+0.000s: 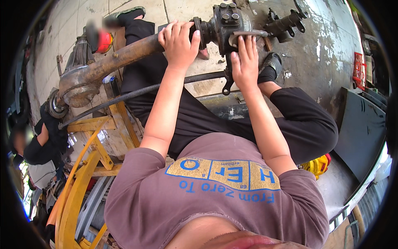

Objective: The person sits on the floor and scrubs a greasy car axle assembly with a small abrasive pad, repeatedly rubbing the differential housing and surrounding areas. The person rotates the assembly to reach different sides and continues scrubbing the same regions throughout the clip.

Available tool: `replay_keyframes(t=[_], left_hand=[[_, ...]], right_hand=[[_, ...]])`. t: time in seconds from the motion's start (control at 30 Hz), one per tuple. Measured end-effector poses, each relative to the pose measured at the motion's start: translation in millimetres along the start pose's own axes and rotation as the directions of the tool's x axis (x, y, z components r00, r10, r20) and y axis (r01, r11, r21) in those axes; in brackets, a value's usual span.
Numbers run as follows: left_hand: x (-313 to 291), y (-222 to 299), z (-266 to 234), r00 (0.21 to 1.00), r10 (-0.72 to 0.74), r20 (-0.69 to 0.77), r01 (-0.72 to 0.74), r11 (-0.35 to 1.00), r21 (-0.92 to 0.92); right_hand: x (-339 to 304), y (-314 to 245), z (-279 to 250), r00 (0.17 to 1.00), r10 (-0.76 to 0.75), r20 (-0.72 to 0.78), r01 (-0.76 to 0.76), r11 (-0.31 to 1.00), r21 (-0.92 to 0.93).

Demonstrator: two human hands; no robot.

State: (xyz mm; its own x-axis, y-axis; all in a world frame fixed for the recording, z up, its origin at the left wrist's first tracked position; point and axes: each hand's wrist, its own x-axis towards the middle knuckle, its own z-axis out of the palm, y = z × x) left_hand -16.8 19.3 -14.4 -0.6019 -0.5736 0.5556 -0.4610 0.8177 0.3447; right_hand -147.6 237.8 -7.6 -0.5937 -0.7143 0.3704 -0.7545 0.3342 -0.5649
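Observation:
A long rusty axle housing (124,57) lies across in front of me, with a round bulge at its left. My left hand (179,45) curls over the tube beside the flange, fingers a little apart. At the tube's right end is a dark steering knuckle (224,27) with several bolt heads on top. My right hand (246,62) presses a flat, brown-grey piece (236,38), perhaps a scrap of sandpaper or cloth, against the knuckle. Its fingers are straight and its thumb points up beside them. A thin dark rod (166,85) runs below the tube to a knuckle arm.
Yellow metal frames (85,182) stand at lower left. Another person (41,141) is at the far left. A dark metal part (286,25) lies beyond the knuckle. My bent leg (306,120) and a grey metal box (360,128) are at right.

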Motion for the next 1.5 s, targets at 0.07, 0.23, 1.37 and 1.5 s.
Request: replay_keyframes(t=[0.07, 0.23, 1.37, 1.5], left_hand=[[-2, -1, 1, 1.000, -0.001, 0.002, 0.001, 1.000, 0.004], [-2, -2, -3, 0.999, 0.000, 0.043, 0.000, 1.000, 0.017], [4, 7, -16, 0.992, -0.063, 0.106, 0.061, 0.998, 0.023], [3, 6, -12, 0.995, -0.051, 0.080, 0.052, 0.999, -0.007]], right_hand=[[-4, -2, 2, 1.000, 0.022, 0.013, -0.021, 0.998, -0.063], [30, -12, -19, 0.995, 0.045, 0.086, -0.044, 0.999, -0.014], [42, -31, -35, 0.952, 0.148, 0.267, -0.131, 0.988, -0.082], [8, -16, -18, 0.986, 0.064, 0.151, -0.052, 0.995, -0.081]])
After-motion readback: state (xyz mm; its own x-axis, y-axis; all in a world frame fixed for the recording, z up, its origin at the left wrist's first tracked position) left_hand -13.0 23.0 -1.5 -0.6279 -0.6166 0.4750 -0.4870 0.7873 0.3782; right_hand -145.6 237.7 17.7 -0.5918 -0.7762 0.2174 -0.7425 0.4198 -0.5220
